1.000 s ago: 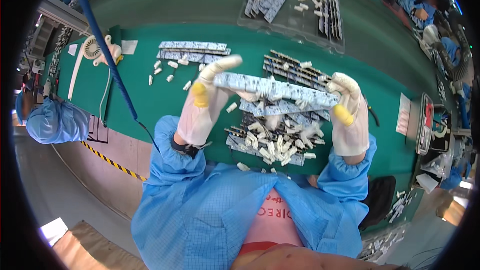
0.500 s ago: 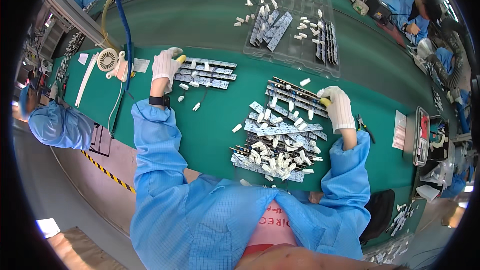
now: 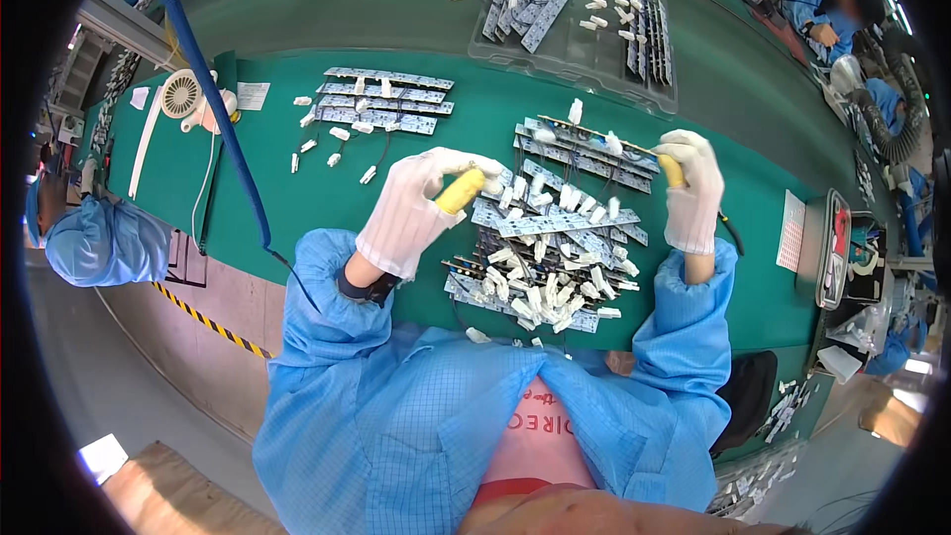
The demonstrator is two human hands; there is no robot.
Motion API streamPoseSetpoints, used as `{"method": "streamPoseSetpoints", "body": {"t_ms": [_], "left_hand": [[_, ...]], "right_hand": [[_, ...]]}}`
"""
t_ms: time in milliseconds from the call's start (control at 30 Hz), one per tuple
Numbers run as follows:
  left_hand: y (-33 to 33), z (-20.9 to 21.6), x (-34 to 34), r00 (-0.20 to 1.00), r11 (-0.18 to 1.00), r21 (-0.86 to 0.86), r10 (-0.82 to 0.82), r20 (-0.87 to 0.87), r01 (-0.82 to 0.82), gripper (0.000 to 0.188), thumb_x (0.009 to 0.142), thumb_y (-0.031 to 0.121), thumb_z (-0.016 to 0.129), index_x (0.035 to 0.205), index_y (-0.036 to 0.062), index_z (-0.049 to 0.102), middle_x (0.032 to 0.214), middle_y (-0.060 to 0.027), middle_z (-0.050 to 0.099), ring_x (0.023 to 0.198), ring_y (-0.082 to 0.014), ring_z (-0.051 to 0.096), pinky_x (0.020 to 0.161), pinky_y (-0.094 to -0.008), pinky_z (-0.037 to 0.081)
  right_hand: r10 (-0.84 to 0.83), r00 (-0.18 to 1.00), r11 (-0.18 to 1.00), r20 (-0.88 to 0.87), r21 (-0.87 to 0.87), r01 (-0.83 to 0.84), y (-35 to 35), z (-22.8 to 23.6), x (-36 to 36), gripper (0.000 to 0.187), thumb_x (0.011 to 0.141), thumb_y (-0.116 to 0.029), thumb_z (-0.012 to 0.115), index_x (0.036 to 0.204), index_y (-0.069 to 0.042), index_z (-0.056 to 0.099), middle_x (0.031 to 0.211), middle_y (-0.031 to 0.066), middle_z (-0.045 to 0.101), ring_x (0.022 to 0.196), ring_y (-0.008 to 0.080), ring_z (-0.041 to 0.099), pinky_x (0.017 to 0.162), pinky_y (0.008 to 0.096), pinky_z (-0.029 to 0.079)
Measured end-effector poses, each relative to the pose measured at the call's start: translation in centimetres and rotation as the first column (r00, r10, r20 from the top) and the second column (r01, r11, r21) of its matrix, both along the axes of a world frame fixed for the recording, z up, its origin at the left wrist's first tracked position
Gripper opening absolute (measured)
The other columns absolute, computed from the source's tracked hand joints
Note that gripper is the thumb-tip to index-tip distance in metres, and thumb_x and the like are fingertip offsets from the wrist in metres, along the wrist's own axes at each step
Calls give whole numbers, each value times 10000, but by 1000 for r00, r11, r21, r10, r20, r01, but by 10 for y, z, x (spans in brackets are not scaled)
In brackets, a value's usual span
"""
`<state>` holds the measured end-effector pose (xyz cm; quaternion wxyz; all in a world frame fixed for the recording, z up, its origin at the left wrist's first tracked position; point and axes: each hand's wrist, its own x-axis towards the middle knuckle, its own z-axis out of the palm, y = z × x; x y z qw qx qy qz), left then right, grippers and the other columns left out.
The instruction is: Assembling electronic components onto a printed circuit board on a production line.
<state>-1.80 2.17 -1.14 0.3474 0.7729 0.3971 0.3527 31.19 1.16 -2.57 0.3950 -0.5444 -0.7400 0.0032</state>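
My right hand (image 3: 690, 183), in a white glove with a yellow finger cover, pinches the right end of a narrow LED circuit board strip (image 3: 594, 136). That strip is tipped on its edge above similar strips at the top of a pile. My left hand (image 3: 421, 208), gloved the same way, hovers by the pile's left side, fingers curved and thumb a little apart from them; nothing shows between them. Below lies the heap of strips (image 3: 555, 226) with white connectors (image 3: 555, 299) on thin wires. Several strips (image 3: 386, 94) lie in a row at the far left.
Beyond the bench edge, a clear plastic tray (image 3: 604, 69) holds more strips. A small white fan (image 3: 182, 94) and a hanging blue hose (image 3: 213, 89) are at the left. At the right stand a paper sheet (image 3: 791, 243) and a bin (image 3: 837, 248). Co-workers sit on both sides.
My left hand has left the row of strips and moved right and nearer, to the pile. My right hand stays at the strip's end, which is now lifted slightly. The view has shifted.
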Motion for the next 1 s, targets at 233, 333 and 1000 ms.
{"method": "streamPoseSetpoints", "body": {"t_ms": [233,333,1000], "left_hand": [[-14,11,17,634,590,-569,121,764,573,1020,807,766,331,1386,-69,239,955,-182,644,913,-272,616,878,-406,460],[-20,27,23,757,643,-611,73,649,462,590,927,429,509,1268,-46,435,913,-162,655,839,-202,634,790,-311,485],[-31,14,9,910,995,-93,0,414,42,410,718,175,773,1065,14,625,1097,-119,649,821,-191,668,751,-277,531]], "right_hand": [[8,1000,901,-13,433,-1,-44,47,-35,124,817,32,573,920,-17,624,940,132,622,829,257,634,804,357,491],[209,961,916,180,308,-256,-58,54,-44,252,769,-72,662,1010,-12,618,993,140,606,912,310,631,786,404,521],[-120,729,858,-674,-440,-265,-68,56,-31,532,880,-440,601,1136,22,543,669,2,544,464,28,445,437,161,313]]}}
